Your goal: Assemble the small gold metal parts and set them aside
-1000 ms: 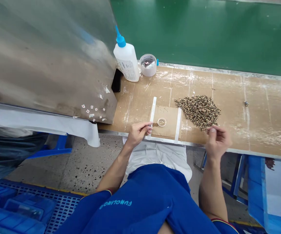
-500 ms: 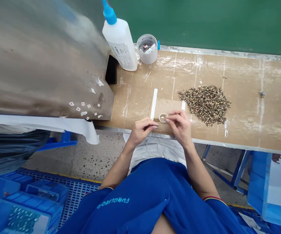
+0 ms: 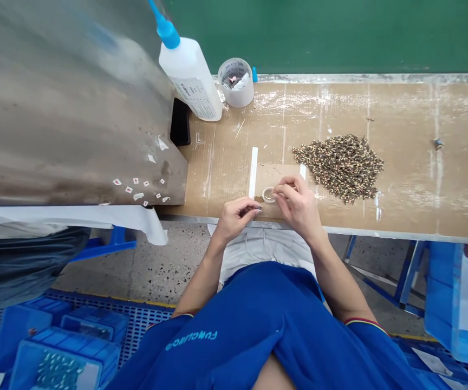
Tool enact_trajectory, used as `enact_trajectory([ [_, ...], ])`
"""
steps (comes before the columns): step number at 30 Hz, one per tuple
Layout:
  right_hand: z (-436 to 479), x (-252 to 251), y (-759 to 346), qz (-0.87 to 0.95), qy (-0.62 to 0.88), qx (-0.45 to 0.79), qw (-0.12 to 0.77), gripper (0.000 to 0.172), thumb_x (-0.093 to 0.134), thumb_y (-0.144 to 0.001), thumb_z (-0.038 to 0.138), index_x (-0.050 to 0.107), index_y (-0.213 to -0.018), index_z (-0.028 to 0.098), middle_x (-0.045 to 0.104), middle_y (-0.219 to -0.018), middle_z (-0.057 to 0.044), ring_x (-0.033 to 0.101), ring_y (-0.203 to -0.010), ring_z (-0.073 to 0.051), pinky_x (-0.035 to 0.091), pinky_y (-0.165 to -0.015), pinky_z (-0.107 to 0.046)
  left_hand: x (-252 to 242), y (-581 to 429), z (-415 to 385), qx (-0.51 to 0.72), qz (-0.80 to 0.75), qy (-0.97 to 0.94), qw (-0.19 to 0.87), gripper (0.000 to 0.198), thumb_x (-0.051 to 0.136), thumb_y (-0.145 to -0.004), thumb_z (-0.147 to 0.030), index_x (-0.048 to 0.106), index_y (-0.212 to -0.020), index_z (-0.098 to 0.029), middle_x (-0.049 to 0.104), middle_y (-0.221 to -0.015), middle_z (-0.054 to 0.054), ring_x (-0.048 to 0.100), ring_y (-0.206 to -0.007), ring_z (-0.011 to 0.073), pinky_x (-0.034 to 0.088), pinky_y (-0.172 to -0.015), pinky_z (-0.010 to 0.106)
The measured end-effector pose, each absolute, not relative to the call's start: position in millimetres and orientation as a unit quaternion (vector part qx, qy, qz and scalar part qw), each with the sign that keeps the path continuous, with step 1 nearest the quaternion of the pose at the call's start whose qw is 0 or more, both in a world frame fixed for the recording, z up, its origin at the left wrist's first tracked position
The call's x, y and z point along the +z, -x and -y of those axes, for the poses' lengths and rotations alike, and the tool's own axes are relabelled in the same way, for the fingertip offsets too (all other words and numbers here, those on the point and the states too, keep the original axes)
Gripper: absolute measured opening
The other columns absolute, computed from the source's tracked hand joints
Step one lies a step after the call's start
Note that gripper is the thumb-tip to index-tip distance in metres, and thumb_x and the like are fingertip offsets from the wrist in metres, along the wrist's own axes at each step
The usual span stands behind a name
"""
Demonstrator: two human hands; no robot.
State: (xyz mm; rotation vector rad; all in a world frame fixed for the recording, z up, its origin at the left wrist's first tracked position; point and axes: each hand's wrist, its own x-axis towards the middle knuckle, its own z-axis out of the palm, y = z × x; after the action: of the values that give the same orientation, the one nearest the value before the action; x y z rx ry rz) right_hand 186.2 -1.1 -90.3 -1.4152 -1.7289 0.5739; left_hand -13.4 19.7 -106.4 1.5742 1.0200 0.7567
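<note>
Small round dish [image 3: 264, 195] at fingertips of right hand [image 3: 300, 206], fingers pinched; cannot tell whether anything is gripped. Left hand [image 3: 234, 218]: small dark piece [image 3: 259, 208] pinched between thumb and finger. Cardboard-covered bench [image 3: 408, 189], mottled pile [image 3: 342, 168] to the right; speckled floor [image 3: 156, 262] below. Tape roll [image 3: 240, 99] contains scraps [image 3: 240, 83]; blue bin [image 3: 73, 340], lower left: teal pieces [image 3: 58, 371]

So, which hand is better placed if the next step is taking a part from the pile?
The right hand, probably: at the small round dish, it is nearer the pile of small parts. The left hand is farther away and seems to pinch a tiny piece.
</note>
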Motion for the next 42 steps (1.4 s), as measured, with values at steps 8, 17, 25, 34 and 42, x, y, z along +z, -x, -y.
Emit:
enact_trajectory([
  [8,-3.4,-100.9,-184.5,0.611,0.570,0.287,0.468,0.011,0.061,-0.094,0.029,0.067,-0.087,0.023,0.063,-0.106,-0.007,0.063,-0.094,-0.021,0.055,-0.075,-0.036,-108.1,14.9,-20.0,0.311,-0.425,-0.650,0.548,0.026,0.070,-0.088,-0.040,0.073,-0.081,-0.015,0.065,-0.073,0.003,0.048,-0.055,0.0091,0.037,-0.052,0.022],
  [17,34.7,-100.0,-179.5,0.411,0.575,0.328,0.627,0.025,0.061,-0.097,0.047,0.059,-0.089,0.022,0.070,-0.082,-0.001,0.062,-0.062,-0.012,0.052,-0.057,-0.026,-108.1,2.3,-11.7,0.313,-0.384,-0.755,0.429,0.022,0.063,-0.095,-0.031,0.071,-0.082,-0.016,0.062,-0.068,0.001,0.051,-0.058,0.0102,0.040,-0.058,0.023],
  [25,40.4,-109.6,-171.5,0.426,0.579,0.353,0.599,0.023,0.064,-0.096,0.045,0.062,-0.090,0.023,0.073,-0.080,-0.002,0.066,-0.062,-0.013,0.056,-0.058,-0.026,-111.4,1.0,-11.0,0.315,-0.367,-0.783,0.391,0.024,0.061,-0.098,-0.031,0.070,-0.083,-0.015,0.061,-0.068,0.001,0.051,-0.058,0.0107,0.041,-0.058,0.023],
  [34,44.4,-113.4,-168.5,0.454,0.596,0.356,0.558,0.025,0.061,-0.096,0.048,0.061,-0.093,0.023,0.076,-0.084,-0.004,0.072,-0.070,-0.017,0.060,-0.064,-0.031,-112.2,2.8,-10.2,0.305,-0.366,-0.789,0.388,0.021,0.060,-0.098,-0.030,0.070,-0.085,-0.016,0.060,-0.069,0.000,0.053,-0.061,0.0119,0.042,-0.061,0.024],
  [42,45.6,-114.9,-169.0,0.473,0.592,0.357,0.546,0.023,0.061,-0.097,0.046,0.063,-0.094,0.024,0.076,-0.085,-0.004,0.071,-0.070,-0.018,0.059,-0.064,-0.032,-113.5,2.0,-9.5,0.304,-0.369,-0.791,0.381,0.019,0.060,-0.098,-0.028,0.069,-0.085,-0.016,0.058,-0.067,0.000,0.052,-0.061,0.0119,0.041,-0.061,0.024],
])
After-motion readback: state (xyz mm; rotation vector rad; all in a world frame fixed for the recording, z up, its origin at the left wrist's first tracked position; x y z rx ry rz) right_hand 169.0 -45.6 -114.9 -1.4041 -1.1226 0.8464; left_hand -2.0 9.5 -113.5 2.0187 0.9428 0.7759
